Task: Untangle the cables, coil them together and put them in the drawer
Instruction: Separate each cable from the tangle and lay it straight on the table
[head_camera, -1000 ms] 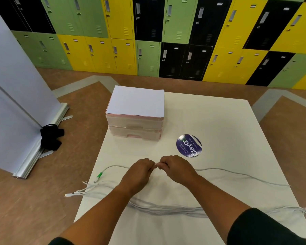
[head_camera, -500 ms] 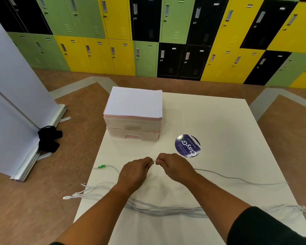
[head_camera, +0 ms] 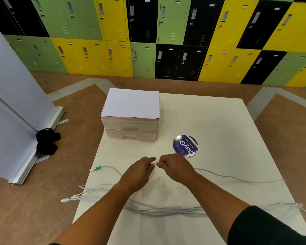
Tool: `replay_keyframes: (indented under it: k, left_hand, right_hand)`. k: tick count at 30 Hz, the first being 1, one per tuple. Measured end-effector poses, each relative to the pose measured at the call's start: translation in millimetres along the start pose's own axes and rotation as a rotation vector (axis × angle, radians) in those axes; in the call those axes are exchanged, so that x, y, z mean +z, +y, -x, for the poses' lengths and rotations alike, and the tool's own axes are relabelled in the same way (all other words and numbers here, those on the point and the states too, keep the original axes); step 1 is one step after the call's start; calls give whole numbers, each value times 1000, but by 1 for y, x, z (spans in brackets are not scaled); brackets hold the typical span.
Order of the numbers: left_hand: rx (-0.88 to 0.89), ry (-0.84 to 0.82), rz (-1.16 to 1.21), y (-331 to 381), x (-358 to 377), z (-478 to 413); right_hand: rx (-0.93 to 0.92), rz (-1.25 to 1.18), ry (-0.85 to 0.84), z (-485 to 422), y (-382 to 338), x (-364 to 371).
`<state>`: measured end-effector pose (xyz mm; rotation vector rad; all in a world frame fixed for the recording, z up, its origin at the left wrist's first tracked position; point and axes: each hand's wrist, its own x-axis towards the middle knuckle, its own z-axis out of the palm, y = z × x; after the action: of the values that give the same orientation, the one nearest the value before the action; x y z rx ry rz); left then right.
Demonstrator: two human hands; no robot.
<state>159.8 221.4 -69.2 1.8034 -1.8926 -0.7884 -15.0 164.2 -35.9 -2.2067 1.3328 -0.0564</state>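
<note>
Since the two hands meet almost knuckle to knuckle over the middle of the table (head_camera: 219, 121), I reckon this is the untangling bit and not the coiling yet; the left hand (head_camera: 138, 174) and right hand (head_camera: 175, 167) both have their fingers curled in and pinch the same single cable (head_camera: 228, 176) at a spot between them, probably to keep a short stretch taut so a kink can be picked at, though the spot itself is too small to make out; that cable trails left to a green connector (head_camera: 97, 168) near the table's left edge and runs right to the right edge, so it lies apart from the rest, which makes sense if they're being sorted one at a time; the other cables (head_camera: 166, 209) lie as a loose bundle nearer the person, under the forearms, with plugs hanging off the left edge; the drawer unit (head_camera: 131, 128) sits at the far left of the table with a white sheet (head_camera: 131, 103) on top, and both drawers look closed, so my guess is nothing's stowed; a round purple sticker (head_camera: 185, 146) is stuck just right of it; the table's plain white, the floor (head_camera: 78, 106) is brown with grey bands, green, yellow and black lockers (head_camera: 148, 32) fill the far wall, and a white banner stand (head_camera: 11, 103) is on the left with something black (head_camera: 47, 141) at its foot.
</note>
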Motion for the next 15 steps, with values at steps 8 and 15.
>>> replay_keyframes:
  k: [8, 15]
  left_hand:
    - [26, 163, -167, 3, -5, 2]
    - [-87, 99, -175, 11, 0, 0]
  right_hand:
    - [9, 12, 43, 7, 8, -1]
    - [50, 136, 168, 11, 8, -3]
